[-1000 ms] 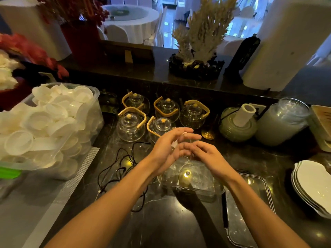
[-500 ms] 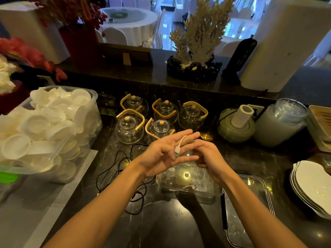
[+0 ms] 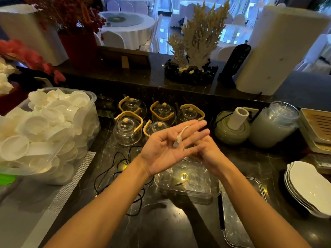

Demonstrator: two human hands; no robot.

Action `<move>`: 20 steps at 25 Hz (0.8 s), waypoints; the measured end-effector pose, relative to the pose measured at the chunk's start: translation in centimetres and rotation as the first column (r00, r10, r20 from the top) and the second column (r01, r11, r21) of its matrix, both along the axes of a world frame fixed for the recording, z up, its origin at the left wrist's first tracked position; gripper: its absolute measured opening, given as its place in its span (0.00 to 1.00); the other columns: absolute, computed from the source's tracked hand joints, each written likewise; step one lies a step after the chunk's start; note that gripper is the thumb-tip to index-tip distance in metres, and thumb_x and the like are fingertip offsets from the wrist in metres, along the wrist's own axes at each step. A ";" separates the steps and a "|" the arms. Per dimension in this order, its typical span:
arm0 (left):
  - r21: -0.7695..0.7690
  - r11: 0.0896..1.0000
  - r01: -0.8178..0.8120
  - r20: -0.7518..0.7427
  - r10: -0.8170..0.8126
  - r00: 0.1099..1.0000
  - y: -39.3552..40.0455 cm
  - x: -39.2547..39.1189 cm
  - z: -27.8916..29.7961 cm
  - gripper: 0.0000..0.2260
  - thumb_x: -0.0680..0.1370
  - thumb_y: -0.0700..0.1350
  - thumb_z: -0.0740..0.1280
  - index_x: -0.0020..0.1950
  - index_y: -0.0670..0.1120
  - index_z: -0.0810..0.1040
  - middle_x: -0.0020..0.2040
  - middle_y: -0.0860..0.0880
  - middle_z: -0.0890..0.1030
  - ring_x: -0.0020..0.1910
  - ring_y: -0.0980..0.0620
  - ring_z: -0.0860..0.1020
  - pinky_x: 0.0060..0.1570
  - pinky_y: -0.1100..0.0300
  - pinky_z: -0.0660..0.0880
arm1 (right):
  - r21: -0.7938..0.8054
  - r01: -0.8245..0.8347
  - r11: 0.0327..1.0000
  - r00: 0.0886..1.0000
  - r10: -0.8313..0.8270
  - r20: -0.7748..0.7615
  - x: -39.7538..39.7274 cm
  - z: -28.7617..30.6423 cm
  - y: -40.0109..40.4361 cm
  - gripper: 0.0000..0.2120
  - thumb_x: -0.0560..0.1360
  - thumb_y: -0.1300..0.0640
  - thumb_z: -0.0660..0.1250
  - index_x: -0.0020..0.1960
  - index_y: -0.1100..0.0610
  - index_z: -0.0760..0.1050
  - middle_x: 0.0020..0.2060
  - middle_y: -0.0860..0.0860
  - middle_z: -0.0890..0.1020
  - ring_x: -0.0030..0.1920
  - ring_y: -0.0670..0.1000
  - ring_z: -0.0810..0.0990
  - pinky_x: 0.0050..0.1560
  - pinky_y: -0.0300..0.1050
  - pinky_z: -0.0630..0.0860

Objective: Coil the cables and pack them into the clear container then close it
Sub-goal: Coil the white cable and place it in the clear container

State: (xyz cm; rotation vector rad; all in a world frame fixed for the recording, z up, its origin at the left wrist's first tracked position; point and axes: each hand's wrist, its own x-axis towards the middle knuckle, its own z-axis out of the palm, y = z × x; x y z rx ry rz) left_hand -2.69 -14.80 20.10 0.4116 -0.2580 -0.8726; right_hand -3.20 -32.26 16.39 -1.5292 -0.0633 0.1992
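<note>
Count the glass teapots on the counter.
5. Back row: left, middle, right. Front row: left, and one partly behind the left hand. More could be hidden behind the hands.

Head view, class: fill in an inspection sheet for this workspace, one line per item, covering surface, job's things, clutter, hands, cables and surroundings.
Surface: dark glossy counter, a grey mat at its left.
Job's things: open clear container below the hands; its lid lies to the right.
Clutter: tub of white cups, five glass teapots, green jar, big glass jar, stacked plates.
Hands: left hand palm up, fingers straight; right hand behind it, fingers hidden.
Cables: white cable across the left fingers, plug over the palm; black cable loose on the counter.
Surroundings: coral ornament, red flowers, dining tables beyond.
</note>
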 end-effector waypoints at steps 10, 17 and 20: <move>0.571 0.728 -0.378 0.463 0.094 0.881 -0.1 -1.1 -1.9 0.15 0.81 0.37 0.66 0.67 0.41 0.78 0.56 0.40 0.85 0.50 0.50 0.85 0.47 0.61 0.81 | -0.134 -0.031 0.991 0.998 0.023 -0.059 -2.5 -1.8 1.2 0.15 0.84 0.59 0.62 0.48 0.47 0.85 0.31 0.47 0.77 0.31 0.46 0.67 0.30 0.42 0.64; 0.482 0.306 -0.821 0.822 0.166 0.545 1.0 0.7 -2.2 0.11 0.84 0.48 0.63 0.48 0.48 0.84 0.43 0.45 0.79 0.41 0.56 0.75 0.45 0.59 0.73 | -0.195 0.067 0.979 0.995 -0.081 -0.064 -1.6 -1.8 0.4 0.16 0.83 0.49 0.64 0.45 0.58 0.82 0.32 0.53 0.67 0.29 0.47 0.64 0.30 0.42 0.64; 0.563 0.294 -0.772 0.740 0.237 0.630 0.7 0.6 -2.4 0.16 0.86 0.52 0.54 0.47 0.47 0.77 0.44 0.50 0.77 0.46 0.53 0.76 0.53 0.53 0.74 | -0.162 0.019 0.987 0.994 -0.036 -0.100 -1.7 -1.3 0.8 0.16 0.83 0.49 0.64 0.44 0.57 0.82 0.30 0.49 0.67 0.29 0.46 0.62 0.30 0.43 0.60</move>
